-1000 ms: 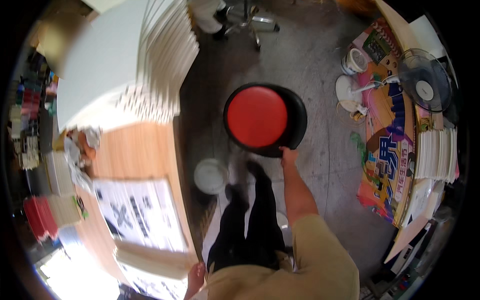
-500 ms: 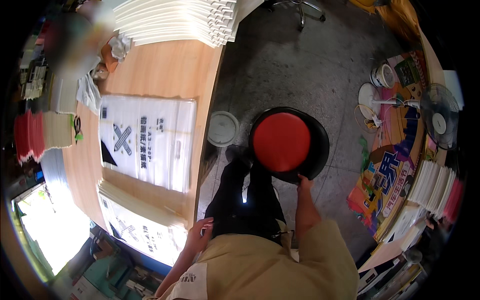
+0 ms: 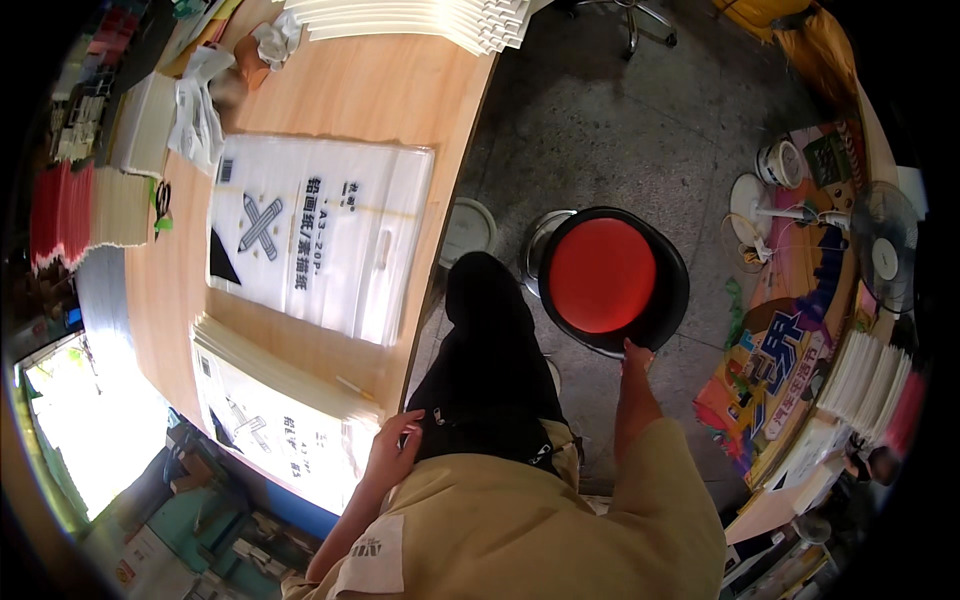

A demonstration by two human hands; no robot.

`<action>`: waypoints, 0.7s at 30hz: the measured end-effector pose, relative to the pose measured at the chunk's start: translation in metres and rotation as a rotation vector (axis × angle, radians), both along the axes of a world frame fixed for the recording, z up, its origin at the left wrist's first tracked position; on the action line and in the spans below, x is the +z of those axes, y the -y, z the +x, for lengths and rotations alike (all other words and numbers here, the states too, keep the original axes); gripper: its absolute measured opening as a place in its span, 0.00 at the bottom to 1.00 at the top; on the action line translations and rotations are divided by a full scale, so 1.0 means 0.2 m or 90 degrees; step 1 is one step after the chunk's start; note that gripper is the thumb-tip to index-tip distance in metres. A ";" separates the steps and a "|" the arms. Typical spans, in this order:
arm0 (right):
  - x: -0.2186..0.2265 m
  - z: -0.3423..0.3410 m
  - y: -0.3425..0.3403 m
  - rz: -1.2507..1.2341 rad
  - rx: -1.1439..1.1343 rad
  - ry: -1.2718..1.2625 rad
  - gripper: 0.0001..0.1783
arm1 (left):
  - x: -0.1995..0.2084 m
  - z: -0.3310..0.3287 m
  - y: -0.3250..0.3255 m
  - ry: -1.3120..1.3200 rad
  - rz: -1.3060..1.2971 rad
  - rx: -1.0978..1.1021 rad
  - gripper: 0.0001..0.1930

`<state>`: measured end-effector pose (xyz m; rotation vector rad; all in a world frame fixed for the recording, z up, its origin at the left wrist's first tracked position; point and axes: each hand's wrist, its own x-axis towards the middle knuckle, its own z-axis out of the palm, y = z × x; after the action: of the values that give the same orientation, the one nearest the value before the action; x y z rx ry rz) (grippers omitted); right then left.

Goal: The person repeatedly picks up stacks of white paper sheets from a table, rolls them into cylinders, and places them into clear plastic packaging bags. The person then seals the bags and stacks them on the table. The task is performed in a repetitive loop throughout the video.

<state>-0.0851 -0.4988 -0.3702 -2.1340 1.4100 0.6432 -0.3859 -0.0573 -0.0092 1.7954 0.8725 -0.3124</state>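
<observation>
My right hand point(image 3: 637, 360) is closed on the near black rim of a swivel chair with a round red seat point(image 3: 602, 276) and a low black back. Part of its chrome base shows at the chair's left. My left hand point(image 3: 395, 447) is beside my hip at the table's edge, fingers loosely bent and a little apart, with nothing seen in it. Nearest to it on the table point(image 3: 330, 95) lies a stack of cream paper sheets point(image 3: 290, 372) with a printed clear bag partly over it. Farther along lies a pile of clear printed plastic bags point(image 3: 318, 235).
A tall cream paper stack point(image 3: 420, 18) stands at the table's far end. On the floor are a pale round lid or bucket point(image 3: 468, 232) and another wheeled chair base point(image 3: 632, 22). At right are a fan point(image 3: 885, 245), a white bucket point(image 3: 780, 163) and colourful printed boards point(image 3: 770, 370).
The view has shifted, and the table stands farther right in it. My left leg has lifted forward. The chair has moved rightward from my legs, its chrome base now showing, my right hand still on its rim.
</observation>
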 end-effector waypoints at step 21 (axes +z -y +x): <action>0.67 0.89 -0.74 0.134 0.972 -0.098 0.44 | -0.32 0.43 0.05 0.257 -0.085 0.285 0.23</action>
<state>0.0923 -0.3516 -0.2365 -2.6639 -0.5323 1.3506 -0.2995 -0.0672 -0.0733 1.4213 0.9062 0.2661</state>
